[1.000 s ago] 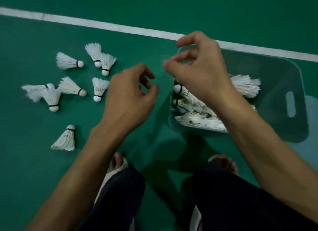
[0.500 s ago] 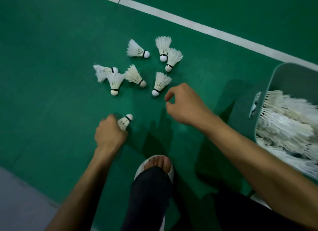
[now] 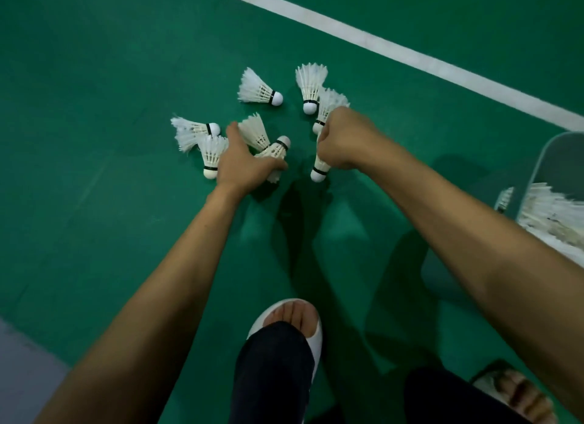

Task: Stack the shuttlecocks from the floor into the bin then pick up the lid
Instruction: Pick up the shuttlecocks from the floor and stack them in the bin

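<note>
Several white feather shuttlecocks lie in a cluster on the green floor, among them one (image 3: 259, 90) at the back and one (image 3: 311, 85) to its right. My left hand (image 3: 243, 164) grips a shuttlecock (image 3: 275, 150) with its cork pointing up-right, and its fingers reach over another (image 3: 254, 132). My right hand (image 3: 344, 142) is closed around a shuttlecock (image 3: 319, 170) whose cork points down at the floor. The translucent bin (image 3: 550, 167) stands at the right edge, filled with stacked shuttlecocks (image 3: 553, 215). No lid shows.
A white court line (image 3: 395, 53) runs diagonally behind the cluster. My feet in white sandals (image 3: 313, 338) are planted at the bottom, dark trousers over them. A grey floor strip (image 3: 22, 373) lies at the bottom left.
Both hands moved forward into the cluster. The left carried its shuttlecock along and reached over another. The right, empty before, closed on a shuttlecock.
</note>
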The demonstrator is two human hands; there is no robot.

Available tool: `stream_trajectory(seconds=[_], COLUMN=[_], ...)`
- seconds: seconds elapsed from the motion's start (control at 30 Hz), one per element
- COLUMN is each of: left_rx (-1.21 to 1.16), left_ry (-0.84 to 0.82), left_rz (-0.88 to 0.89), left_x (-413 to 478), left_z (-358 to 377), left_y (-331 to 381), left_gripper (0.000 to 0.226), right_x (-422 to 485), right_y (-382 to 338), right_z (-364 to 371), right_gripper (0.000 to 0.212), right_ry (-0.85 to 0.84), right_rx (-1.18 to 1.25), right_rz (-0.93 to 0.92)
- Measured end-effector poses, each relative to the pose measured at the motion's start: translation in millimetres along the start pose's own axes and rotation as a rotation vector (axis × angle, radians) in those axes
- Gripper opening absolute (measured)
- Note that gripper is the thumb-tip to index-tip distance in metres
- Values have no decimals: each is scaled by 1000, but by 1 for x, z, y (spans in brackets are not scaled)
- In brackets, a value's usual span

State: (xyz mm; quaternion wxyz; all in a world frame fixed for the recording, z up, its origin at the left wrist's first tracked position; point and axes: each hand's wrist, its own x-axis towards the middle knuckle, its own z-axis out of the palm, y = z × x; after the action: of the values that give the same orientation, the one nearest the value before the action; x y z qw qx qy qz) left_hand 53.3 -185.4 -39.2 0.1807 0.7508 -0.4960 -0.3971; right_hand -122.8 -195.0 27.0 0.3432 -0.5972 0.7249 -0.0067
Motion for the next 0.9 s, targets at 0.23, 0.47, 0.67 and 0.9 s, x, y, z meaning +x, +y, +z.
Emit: stream_trajectory(seconds=[0.23,0.47,0.67,0.9], left_rx=[-66,-233,-218,132], left_ry=[212,117,72,-285], left_rz=[149,546,713,763], left_x=[-32,-145,-228,-264], left_z=[16,43,84,157], left_y=[37,125,183,192], left_gripper=[49,43,40,42], right_x=[-66,-141,-232,-261], right_y=[41,101,188,309], right_z=[-75,-138,-166,-114], right_gripper=[22,19,23,6], right_ry=[419,671,958,843], right_rx=[278,457,609,424], right_rz=[-24,-24,135,696])
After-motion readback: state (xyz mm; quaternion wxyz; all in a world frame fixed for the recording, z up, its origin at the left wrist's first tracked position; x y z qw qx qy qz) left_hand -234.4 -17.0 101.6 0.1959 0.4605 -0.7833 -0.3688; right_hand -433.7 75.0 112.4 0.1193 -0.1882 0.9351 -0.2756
